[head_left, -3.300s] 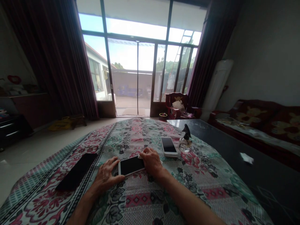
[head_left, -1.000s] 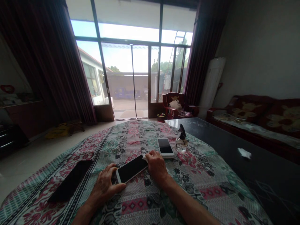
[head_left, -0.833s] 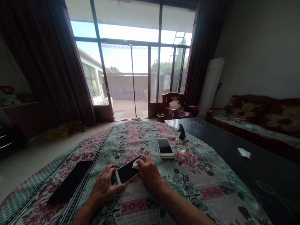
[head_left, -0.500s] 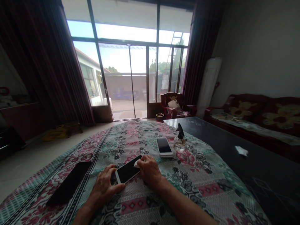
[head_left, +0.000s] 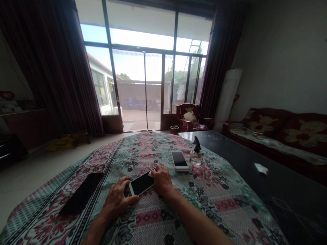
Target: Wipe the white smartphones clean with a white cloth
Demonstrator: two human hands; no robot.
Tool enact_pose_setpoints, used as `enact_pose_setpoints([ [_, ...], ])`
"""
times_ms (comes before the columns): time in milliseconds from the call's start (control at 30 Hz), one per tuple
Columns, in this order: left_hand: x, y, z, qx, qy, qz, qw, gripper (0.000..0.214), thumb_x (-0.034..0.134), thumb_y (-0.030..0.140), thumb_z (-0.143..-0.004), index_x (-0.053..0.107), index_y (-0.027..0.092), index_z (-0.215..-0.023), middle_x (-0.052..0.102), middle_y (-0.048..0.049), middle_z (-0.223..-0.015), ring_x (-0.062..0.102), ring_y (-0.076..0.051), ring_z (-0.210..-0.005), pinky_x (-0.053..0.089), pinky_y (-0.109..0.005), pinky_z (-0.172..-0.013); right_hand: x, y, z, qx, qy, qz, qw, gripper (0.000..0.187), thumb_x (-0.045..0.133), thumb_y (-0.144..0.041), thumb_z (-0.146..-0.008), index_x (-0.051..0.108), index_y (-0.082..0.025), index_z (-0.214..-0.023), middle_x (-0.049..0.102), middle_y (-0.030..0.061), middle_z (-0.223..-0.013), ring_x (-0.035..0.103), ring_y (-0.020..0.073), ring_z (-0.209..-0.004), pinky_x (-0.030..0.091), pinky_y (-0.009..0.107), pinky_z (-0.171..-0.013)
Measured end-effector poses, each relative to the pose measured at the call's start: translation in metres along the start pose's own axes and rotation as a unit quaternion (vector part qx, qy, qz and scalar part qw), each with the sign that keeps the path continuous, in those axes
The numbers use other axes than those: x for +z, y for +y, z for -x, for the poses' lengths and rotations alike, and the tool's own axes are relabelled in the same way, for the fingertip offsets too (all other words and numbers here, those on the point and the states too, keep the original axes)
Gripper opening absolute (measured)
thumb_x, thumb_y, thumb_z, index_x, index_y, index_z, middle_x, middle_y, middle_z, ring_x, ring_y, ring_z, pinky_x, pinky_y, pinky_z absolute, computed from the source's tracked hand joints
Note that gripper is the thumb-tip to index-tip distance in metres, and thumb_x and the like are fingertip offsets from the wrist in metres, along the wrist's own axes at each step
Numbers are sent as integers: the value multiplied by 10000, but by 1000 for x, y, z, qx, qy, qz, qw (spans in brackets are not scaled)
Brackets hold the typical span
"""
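A white-framed smartphone [head_left: 142, 184] with a dark screen lies slantwise on the flowered tablecloth [head_left: 163, 223]. My left hand [head_left: 119, 195] grips its near left end, thumb along the lower edge and fingers at the upper corner. Closed round a small white tissue [head_left: 150, 174], my right hand [head_left: 162, 181] presses on the phone's far right end and hides that part. Just beyond it rests another white smartphone [head_left: 180, 159], which seems stacked on a second one. Beside that stands a clear spray bottle [head_left: 196, 157] with a black trigger head.
To the left lies a flat black rectangular thing [head_left: 82, 194]. A dark glossy table [head_left: 237, 153] adjoins on the right, with a crumpled white tissue [head_left: 261, 168] on it. Further off are a wooden armchair [head_left: 188, 117], a sofa [head_left: 278, 127] and glass doors.
My right hand has slid the tissue slightly toward the phone's far right end. My left hand keeps its grip. The whole view has shifted a little.
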State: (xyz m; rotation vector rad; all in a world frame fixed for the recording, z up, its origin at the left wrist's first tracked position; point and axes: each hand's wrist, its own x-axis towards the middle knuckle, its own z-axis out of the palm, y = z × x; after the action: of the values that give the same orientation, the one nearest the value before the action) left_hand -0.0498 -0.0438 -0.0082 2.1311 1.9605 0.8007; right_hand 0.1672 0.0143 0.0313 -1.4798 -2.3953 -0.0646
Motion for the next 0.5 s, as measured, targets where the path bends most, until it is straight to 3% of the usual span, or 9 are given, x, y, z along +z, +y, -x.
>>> enact_pose_setpoints([
  [300,9,-10,-3,-10,6,-11,1000,582,706,463,-638,633,169,-1135,536,-132,-1378,469,-329,-1290,364,-445,-1079,15,-39,-7,-34,14,-61,997,223,468,-204,-904,681,-213,-968,616,82,-1069,542,220,-1005,392,342,-848],
  [500,24,-38,-13,24,15,-5,1000,539,737,467,-603,690,261,-1098,615,-84,-1310,524,-347,-1247,452,-437,-1028,24,-31,-10,16,19,-94,995,207,525,-174,-847,711,-232,-919,642,82,-1067,581,247,-991,432,353,-830],
])
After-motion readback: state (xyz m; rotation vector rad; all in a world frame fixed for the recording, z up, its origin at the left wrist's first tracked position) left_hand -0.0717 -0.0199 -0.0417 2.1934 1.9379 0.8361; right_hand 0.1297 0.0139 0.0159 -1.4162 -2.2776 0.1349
